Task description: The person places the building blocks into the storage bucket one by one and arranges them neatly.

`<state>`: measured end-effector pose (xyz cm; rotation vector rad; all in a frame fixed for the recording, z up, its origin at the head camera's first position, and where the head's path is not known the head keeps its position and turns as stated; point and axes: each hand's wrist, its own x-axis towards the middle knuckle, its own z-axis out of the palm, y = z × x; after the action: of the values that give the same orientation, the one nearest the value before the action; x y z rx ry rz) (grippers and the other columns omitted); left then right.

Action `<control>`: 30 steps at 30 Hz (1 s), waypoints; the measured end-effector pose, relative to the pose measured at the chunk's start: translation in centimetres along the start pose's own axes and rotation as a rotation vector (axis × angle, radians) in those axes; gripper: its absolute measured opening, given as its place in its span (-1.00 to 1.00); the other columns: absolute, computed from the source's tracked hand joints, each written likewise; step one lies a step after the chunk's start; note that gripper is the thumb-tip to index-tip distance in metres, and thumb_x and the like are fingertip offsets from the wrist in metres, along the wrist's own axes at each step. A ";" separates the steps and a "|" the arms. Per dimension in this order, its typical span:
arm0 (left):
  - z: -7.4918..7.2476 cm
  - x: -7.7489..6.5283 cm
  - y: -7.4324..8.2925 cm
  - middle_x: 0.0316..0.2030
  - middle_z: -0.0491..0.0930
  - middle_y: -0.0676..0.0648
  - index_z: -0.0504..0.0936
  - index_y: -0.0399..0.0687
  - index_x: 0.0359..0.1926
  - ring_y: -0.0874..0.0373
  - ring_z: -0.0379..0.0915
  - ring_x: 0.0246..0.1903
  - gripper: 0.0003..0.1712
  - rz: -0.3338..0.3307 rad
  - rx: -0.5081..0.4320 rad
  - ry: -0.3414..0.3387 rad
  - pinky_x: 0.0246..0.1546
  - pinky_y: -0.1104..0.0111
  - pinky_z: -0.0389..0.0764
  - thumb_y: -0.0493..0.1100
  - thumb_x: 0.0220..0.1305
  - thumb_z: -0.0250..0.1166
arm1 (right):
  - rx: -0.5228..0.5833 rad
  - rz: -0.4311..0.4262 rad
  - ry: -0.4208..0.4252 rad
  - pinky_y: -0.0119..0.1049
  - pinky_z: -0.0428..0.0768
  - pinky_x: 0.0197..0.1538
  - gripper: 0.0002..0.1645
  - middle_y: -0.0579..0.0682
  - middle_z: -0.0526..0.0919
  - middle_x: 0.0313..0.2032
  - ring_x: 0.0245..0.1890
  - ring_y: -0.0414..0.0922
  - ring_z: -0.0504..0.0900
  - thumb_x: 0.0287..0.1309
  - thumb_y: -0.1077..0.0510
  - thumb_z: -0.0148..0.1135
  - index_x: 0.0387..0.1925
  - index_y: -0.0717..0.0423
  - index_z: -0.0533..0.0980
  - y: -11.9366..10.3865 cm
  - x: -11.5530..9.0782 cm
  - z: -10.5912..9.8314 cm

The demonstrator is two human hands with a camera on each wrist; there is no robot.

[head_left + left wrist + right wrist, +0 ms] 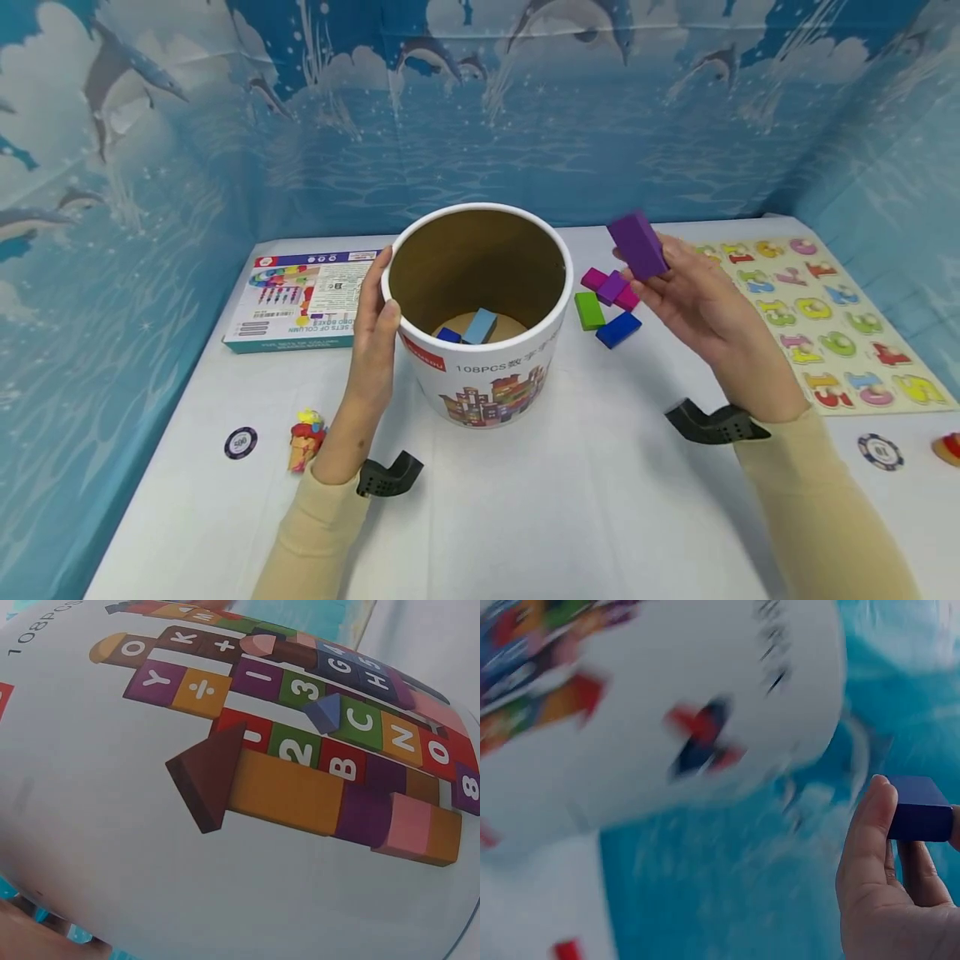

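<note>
A purple rectangular wooden block (638, 243) is pinched between the thumb and fingertips of the right hand (693, 304), lifted clear of the table and held just outside the rim of the white cylindrical cardboard tub (480, 321). The tub is steadied by the left hand (372, 333), whose fingers are curled against its wall with the thumb hooked over the rim. The step in hand appears to be the carrying of a block to the tub; the next move would call for the block to be brought over the open mouth and released only once it is past the rim, so that it does not strike the edge and bounce out.

The tub is smooth, glossy card printed with coloured letter and number blocks, its inside plain brown. At its bottom lie a light blue block (480, 325) and a dark blue block (448, 335). Below and left of the gripped block, on the white table (570, 500), sits a loose cluster of blocks: green (588, 310), magenta and purple (611, 287), and blue (618, 329). All are hard-edged, matt-painted cuboids.
</note>
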<state>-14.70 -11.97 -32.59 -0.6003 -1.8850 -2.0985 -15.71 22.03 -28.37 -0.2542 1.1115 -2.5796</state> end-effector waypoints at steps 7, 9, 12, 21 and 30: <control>-0.1 -0.1 0.0 0.30 0.01 0.14 0.04 0.16 0.33 0.17 -0.08 0.26 -0.37 -0.012 0.012 0.002 0.19 -0.04 0.03 -0.02 0.22 -0.10 | -0.351 0.038 -0.183 -0.26 0.48 -0.02 -0.64 0.18 0.39 0.05 -0.12 0.01 0.55 0.17 0.19 0.03 0.01 0.22 0.43 0.2 4.1 8.5; -0.1 -0.1 0.0 0.30 0.01 0.15 0.05 0.17 0.33 0.18 -0.08 0.26 -0.37 -0.018 0.019 0.004 0.19 -0.04 0.02 -0.02 0.22 -0.10 | -0.429 0.071 -0.198 -0.25 0.48 -0.02 -0.62 0.19 0.38 0.05 -0.13 0.01 0.55 0.17 0.18 0.04 0.03 0.22 0.41 0.8 5.3 9.9; 0.0 0.0 0.1 0.30 0.00 0.15 0.05 0.18 0.33 0.19 -0.10 0.27 -0.38 -0.022 0.026 0.003 0.19 -0.05 -0.01 -0.04 0.22 -0.11 | -0.551 0.122 -0.196 -0.21 0.46 0.01 -0.56 0.19 0.38 0.06 -0.09 0.01 0.53 0.17 0.16 0.04 0.08 0.23 0.37 1.5 6.7 11.2; 0.1 0.0 0.2 0.30 0.00 0.16 0.03 0.18 0.33 0.17 -0.10 0.27 -0.38 -0.026 0.016 -0.009 0.19 -0.04 0.00 -0.05 0.23 -0.12 | -1.007 0.234 -0.240 -0.24 0.48 -0.01 -0.66 0.03 0.52 -0.07 -0.07 -0.05 0.53 0.14 0.15 0.08 -0.04 0.15 0.50 2.9 10.2 12.0; 0.0 -0.1 0.3 0.30 -0.01 0.18 0.04 0.20 0.33 0.20 -0.10 0.27 -0.37 -0.041 0.027 0.002 0.18 -0.02 0.05 0.05 0.23 -0.08 | -1.421 0.432 -0.435 -0.25 0.50 -0.07 -0.71 -0.03 0.63 -0.23 -0.15 -0.12 0.54 0.13 0.17 0.10 -0.10 0.11 0.56 4.1 11.6 12.4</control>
<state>-14.45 -12.02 -32.35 -0.5585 -1.9369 -2.0944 -22.07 6.87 -22.51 -0.7069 2.2278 -0.9179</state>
